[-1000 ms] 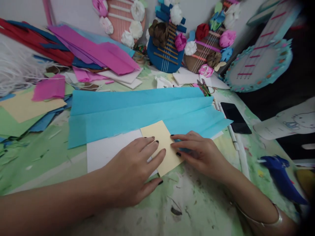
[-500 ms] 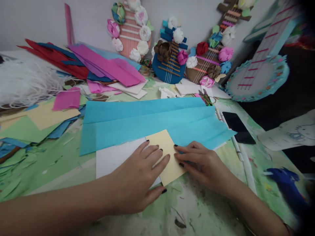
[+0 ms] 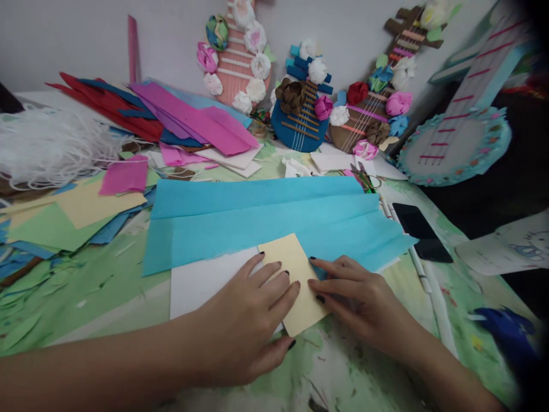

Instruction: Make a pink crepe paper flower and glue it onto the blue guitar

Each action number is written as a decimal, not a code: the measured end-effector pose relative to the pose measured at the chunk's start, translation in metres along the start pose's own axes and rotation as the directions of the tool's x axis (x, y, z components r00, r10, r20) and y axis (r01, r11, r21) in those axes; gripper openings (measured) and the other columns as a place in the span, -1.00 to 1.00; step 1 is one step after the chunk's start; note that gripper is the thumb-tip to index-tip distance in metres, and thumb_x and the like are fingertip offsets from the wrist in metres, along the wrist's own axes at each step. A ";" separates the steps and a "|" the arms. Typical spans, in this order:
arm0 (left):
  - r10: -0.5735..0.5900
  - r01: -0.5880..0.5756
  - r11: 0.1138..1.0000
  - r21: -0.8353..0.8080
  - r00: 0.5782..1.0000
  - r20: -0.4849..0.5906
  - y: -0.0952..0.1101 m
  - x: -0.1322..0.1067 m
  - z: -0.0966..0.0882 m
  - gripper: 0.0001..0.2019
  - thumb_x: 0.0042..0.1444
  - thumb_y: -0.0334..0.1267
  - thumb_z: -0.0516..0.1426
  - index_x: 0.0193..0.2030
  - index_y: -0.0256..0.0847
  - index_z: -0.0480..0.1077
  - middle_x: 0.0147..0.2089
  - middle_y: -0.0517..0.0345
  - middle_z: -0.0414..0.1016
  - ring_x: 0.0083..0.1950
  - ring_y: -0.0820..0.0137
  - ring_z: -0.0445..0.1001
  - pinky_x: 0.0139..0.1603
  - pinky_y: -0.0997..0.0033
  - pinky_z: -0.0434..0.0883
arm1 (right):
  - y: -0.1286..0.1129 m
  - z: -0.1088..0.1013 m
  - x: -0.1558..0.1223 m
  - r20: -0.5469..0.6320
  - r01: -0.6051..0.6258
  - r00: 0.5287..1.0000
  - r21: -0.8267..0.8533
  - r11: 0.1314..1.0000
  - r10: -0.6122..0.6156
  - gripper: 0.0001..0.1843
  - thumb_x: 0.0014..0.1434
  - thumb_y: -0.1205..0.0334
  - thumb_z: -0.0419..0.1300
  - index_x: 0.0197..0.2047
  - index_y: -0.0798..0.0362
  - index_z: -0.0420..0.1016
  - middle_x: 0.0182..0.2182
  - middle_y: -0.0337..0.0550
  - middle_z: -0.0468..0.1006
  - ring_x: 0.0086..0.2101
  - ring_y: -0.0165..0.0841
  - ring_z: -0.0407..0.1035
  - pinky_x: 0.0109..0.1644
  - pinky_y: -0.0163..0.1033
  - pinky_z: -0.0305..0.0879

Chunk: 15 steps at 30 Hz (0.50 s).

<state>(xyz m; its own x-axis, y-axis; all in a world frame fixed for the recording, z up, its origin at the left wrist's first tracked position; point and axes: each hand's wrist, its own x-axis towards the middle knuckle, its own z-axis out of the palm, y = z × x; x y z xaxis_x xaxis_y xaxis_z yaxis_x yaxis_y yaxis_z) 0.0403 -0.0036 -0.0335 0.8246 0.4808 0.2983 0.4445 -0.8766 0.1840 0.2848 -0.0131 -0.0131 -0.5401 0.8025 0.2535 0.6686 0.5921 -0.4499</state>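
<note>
A small pale yellow paper square [image 3: 291, 263] lies tilted on the table, partly over a white sheet [image 3: 201, 280] and the near edge of a wide light blue tissue sheet [image 3: 266, 220]. My left hand [image 3: 249, 320] lies flat, fingers spread, on the yellow square's left side and the white sheet. My right hand [image 3: 360, 303] rests flat on the square's right edge and the blue tissue, fingers stretched out. Neither hand grips anything.
A black phone [image 3: 418, 226] and white sticks [image 3: 433, 297] lie to the right. Pink, red and blue paper stacks [image 3: 193, 120] and white fringe [image 3: 47, 143] sit at the back left. Paper-flower guitar models [image 3: 300, 109] lean on the wall. Scraps cover the green table [image 3: 86, 286].
The view has tilted up, so everything sits lower in the frame. Both hands stay flat on the yellow square, hardly shifted.
</note>
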 end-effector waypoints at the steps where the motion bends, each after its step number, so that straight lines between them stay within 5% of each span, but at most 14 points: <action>1: 0.000 0.000 1.000 -0.002 1.000 -0.002 0.000 0.000 0.000 -0.51 0.24 -0.09 -0.03 0.19 -0.38 0.29 0.09 -0.21 0.40 0.17 0.00 0.31 0.26 -0.18 0.12 | 0.000 0.000 0.000 0.004 -0.007 1.000 0.010 1.000 0.007 -0.73 0.23 0.39 0.12 -0.08 0.05 0.59 0.03 0.04 0.54 -0.17 -0.25 0.36 -0.10 -0.04 0.43; 15: -0.008 0.009 1.000 -0.025 1.000 0.023 0.000 0.000 -0.001 -0.51 0.23 -0.09 -0.02 0.19 -0.37 0.29 0.09 -0.18 0.41 0.18 0.01 0.30 0.28 -0.20 0.11 | -0.003 -0.004 0.002 0.047 -0.012 0.999 0.062 0.998 0.009 -0.72 0.24 0.39 0.12 -0.06 -0.01 0.58 0.03 -0.05 0.56 -0.17 -0.29 0.38 -0.09 -0.10 0.42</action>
<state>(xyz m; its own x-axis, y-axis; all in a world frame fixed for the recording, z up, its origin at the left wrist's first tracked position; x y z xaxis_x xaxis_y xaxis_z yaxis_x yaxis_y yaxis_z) 0.0400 -0.0040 -0.0323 0.8289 0.4871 0.2750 0.4427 -0.8718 0.2098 0.2843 -0.0130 -0.0080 -0.5574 0.8034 0.2092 0.6419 0.5769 -0.5052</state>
